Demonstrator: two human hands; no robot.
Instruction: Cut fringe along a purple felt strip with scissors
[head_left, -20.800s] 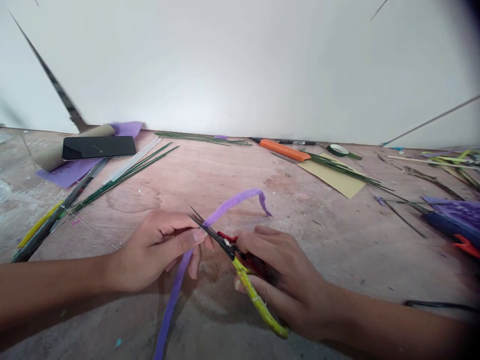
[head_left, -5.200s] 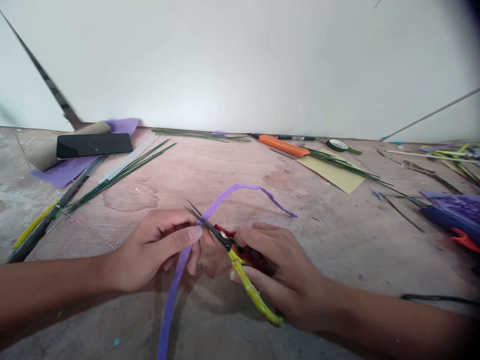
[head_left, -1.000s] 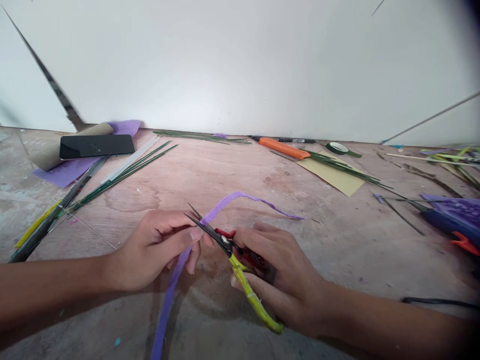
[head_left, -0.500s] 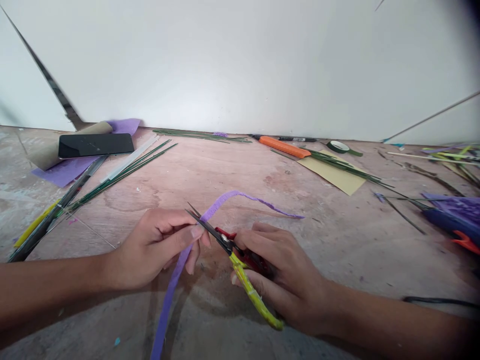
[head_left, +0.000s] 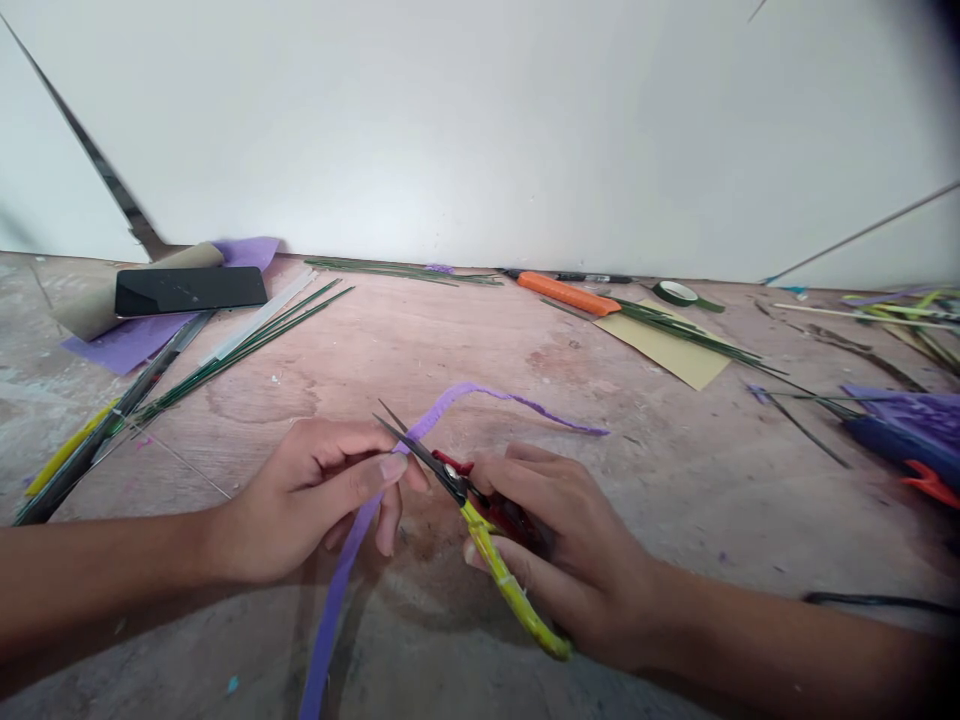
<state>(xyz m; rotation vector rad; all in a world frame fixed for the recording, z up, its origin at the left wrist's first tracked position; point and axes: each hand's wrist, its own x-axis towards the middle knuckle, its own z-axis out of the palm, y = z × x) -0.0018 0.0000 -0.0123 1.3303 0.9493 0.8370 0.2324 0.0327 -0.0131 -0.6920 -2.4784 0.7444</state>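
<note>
Between thumb and fingers, my left hand (head_left: 322,495) pinches a long, narrow strip of purple crepe paper (head_left: 341,590). One end of the strip curves away over the tabletop to the right; the other hangs toward me past the lower edge of the view. My right hand (head_left: 555,540) grips a pair of scissors (head_left: 514,590) with one yellow handle and one red, its fingers round the red one. The slightly parted blades lie across the strip just beyond my left thumb tip. Whether the paper sits between the blades is hard to tell.
A black phone (head_left: 191,292) rests on a roll of purple paper (head_left: 97,345) at left, near green wires (head_left: 247,350). An orange cutter (head_left: 566,293), yellow paper (head_left: 667,350) and green tape (head_left: 676,293) lie behind. A purple bundle (head_left: 907,415) is at right. A white wall (head_left: 480,130) stands behind.
The scissors have shifted very slightly, with the blade tips a little higher and farther right. Both hands keep their holds, and the strip stays nearly where it was.
</note>
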